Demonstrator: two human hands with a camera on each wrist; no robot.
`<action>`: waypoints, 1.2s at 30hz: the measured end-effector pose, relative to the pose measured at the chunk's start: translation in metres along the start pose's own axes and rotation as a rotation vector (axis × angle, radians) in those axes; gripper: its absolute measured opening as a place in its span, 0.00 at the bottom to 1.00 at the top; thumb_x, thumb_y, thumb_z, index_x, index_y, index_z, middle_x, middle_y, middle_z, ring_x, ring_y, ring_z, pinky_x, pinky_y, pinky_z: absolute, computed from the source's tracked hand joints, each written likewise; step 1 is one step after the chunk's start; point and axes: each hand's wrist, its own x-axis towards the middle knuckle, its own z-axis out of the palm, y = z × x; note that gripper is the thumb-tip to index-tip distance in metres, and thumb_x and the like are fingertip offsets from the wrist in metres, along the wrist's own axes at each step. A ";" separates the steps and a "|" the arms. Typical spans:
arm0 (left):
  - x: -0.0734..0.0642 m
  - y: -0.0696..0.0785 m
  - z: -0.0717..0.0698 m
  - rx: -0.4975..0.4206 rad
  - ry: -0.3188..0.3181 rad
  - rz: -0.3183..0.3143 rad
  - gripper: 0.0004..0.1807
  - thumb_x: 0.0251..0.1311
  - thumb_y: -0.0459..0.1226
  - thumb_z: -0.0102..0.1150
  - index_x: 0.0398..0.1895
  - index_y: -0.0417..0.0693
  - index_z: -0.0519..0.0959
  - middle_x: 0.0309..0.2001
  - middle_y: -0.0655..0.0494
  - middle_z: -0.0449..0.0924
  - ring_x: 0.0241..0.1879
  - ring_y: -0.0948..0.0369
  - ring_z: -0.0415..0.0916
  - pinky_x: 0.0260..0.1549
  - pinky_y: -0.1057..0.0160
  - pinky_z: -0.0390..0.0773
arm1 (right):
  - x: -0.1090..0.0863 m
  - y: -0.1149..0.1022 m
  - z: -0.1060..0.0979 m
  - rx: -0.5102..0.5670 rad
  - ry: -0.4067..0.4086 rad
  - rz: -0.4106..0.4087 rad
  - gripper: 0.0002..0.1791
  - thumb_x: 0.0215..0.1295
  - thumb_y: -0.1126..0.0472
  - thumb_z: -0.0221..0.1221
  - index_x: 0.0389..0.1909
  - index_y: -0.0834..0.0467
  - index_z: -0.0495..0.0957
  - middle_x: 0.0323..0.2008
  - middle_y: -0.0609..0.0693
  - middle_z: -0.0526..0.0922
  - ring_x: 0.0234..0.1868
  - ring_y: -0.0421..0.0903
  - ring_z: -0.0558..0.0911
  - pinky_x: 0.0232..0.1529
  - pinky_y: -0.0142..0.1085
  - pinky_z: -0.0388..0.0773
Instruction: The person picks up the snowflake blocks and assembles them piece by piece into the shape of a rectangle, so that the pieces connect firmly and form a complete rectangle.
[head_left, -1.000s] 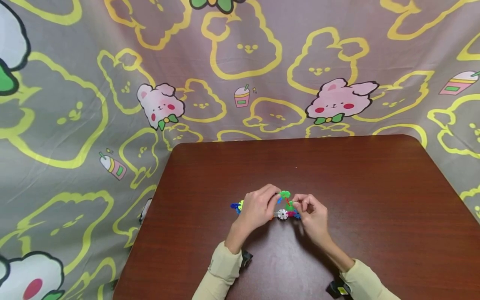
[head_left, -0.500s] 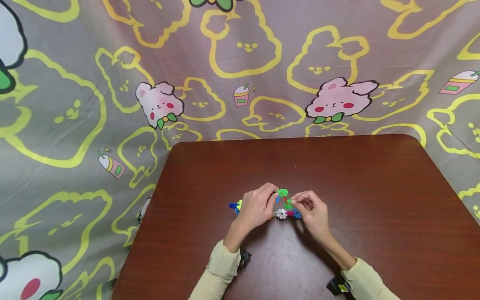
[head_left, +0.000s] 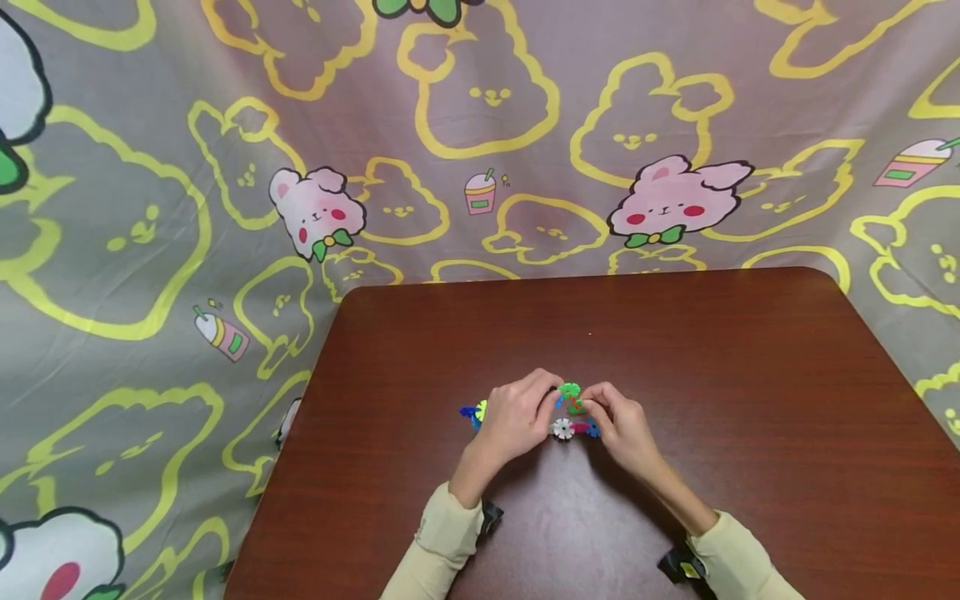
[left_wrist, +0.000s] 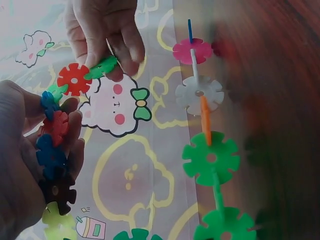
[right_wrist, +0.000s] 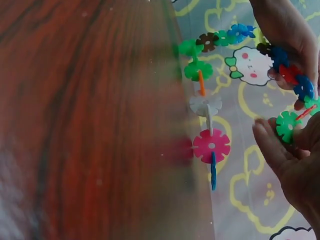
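A chain of notched plastic snowflake discs, in several colours, curves round from the table up into both hands. My left hand (head_left: pixel 517 417) grips the raised stretch, with a blue disc (left_wrist: pixel 51 156) and a dark disc (left_wrist: pixel 57 194) against its fingers. Beyond them comes a red disc (left_wrist: pixel 74 80) slotted edgewise to a green disc (right_wrist: pixel 287 126) at this end. My right hand (head_left: pixel 622 429) pinches that green disc between thumb and fingers. The chain's other end, a pink disc (right_wrist: pixel 212 145) with a blue disc (right_wrist: pixel 214 172) slotted into it, stays low near the table.
The brown table (head_left: pixel 712 350) reaches well past both hands on every side. Behind and left of it hangs a patterned cloth (head_left: pixel 525 108). Black camera straps (head_left: pixel 682 567) sit at the sleeve cuffs.
My right hand has turned slightly at the wrist, its fingers drawn closer together, and the end discs have tilted with it. My left hand keeps nearly the same place and grip.
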 end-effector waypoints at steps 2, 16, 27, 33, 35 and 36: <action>0.001 0.000 0.000 0.007 0.008 0.004 0.05 0.70 0.36 0.59 0.44 0.48 0.83 0.38 0.58 0.84 0.24 0.63 0.79 0.20 0.66 0.77 | -0.001 0.001 0.000 0.065 -0.022 -0.001 0.12 0.58 0.88 0.59 0.36 0.70 0.76 0.25 0.58 0.85 0.22 0.50 0.84 0.26 0.29 0.80; 0.002 0.000 0.000 0.047 0.066 0.024 0.05 0.68 0.35 0.60 0.41 0.50 0.85 0.39 0.63 0.85 0.31 0.67 0.82 0.24 0.70 0.78 | 0.001 -0.006 0.000 0.260 -0.015 -0.049 0.05 0.66 0.86 0.55 0.39 0.77 0.74 0.23 0.62 0.84 0.20 0.51 0.85 0.23 0.36 0.83; 0.002 0.000 0.001 0.072 -0.043 0.021 0.04 0.70 0.36 0.61 0.42 0.48 0.84 0.39 0.60 0.84 0.29 0.65 0.81 0.25 0.67 0.80 | 0.002 -0.001 -0.009 0.244 -0.164 0.156 0.08 0.67 0.84 0.56 0.43 0.73 0.76 0.35 0.70 0.86 0.31 0.52 0.90 0.30 0.43 0.86; 0.003 0.004 0.000 0.093 -0.126 0.055 0.13 0.67 0.45 0.68 0.47 0.47 0.84 0.40 0.58 0.84 0.29 0.66 0.79 0.25 0.67 0.80 | 0.004 0.002 -0.012 0.012 -0.185 0.117 0.10 0.63 0.80 0.63 0.38 0.64 0.80 0.33 0.55 0.88 0.33 0.42 0.87 0.31 0.37 0.85; 0.003 0.005 0.000 0.110 -0.150 0.070 0.18 0.64 0.49 0.72 0.48 0.48 0.83 0.40 0.58 0.83 0.29 0.66 0.80 0.25 0.67 0.80 | 0.004 0.001 -0.013 -0.026 -0.177 0.110 0.11 0.61 0.80 0.65 0.37 0.62 0.81 0.33 0.51 0.88 0.34 0.39 0.85 0.31 0.34 0.84; 0.003 0.005 0.000 0.120 -0.159 0.076 0.20 0.62 0.50 0.73 0.48 0.48 0.83 0.41 0.58 0.83 0.30 0.66 0.80 0.25 0.67 0.80 | 0.004 0.001 -0.013 -0.032 -0.173 0.115 0.11 0.60 0.80 0.66 0.36 0.61 0.82 0.33 0.51 0.88 0.34 0.38 0.84 0.32 0.33 0.83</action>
